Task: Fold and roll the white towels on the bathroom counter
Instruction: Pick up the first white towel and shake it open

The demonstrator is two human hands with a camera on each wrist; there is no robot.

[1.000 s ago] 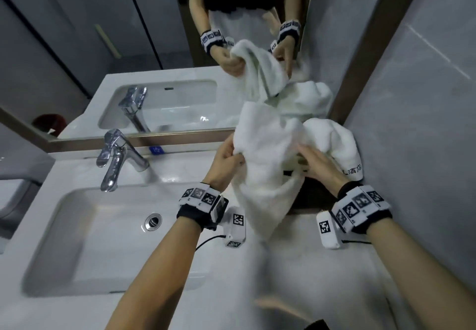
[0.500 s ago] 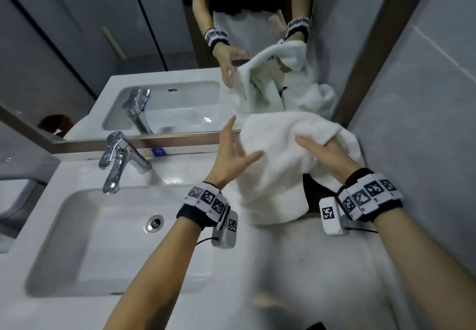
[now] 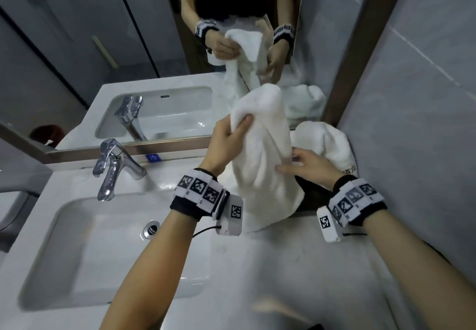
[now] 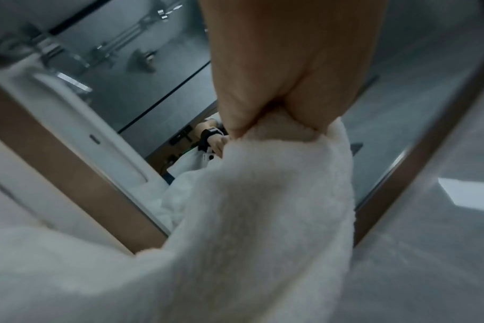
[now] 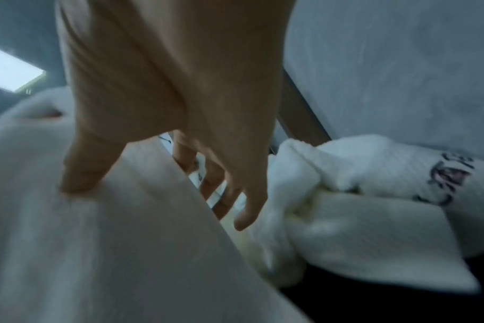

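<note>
A white towel [image 3: 262,175] hangs upright over the counter, its lower end down on the surface. My left hand [image 3: 231,136] grips its top left corner; in the left wrist view the fingers [image 4: 263,105] pinch the towel [image 4: 263,218] tightly. My right hand [image 3: 298,164] holds the towel's right edge halfway down. In the right wrist view its thumb [image 5: 80,172] presses the front of the towel [image 5: 97,251] and the fingers [image 5: 235,196] reach behind the edge. A second white towel [image 3: 327,141] with dark embroidery [image 5: 451,174] lies crumpled behind, against the wall.
A dark tray [image 3: 311,195] sits under the second towel at the back right. The sink basin [image 3: 64,265] and chrome faucet [image 3: 113,169] are on the left. A mirror [image 3: 128,46] runs along the back and a tiled wall [image 3: 425,123] closes the right side.
My left hand, open and off the towel half a second ago, now grips its top corner. The towel hangs long and vertical, and my right hand has slid down to its side edge.
</note>
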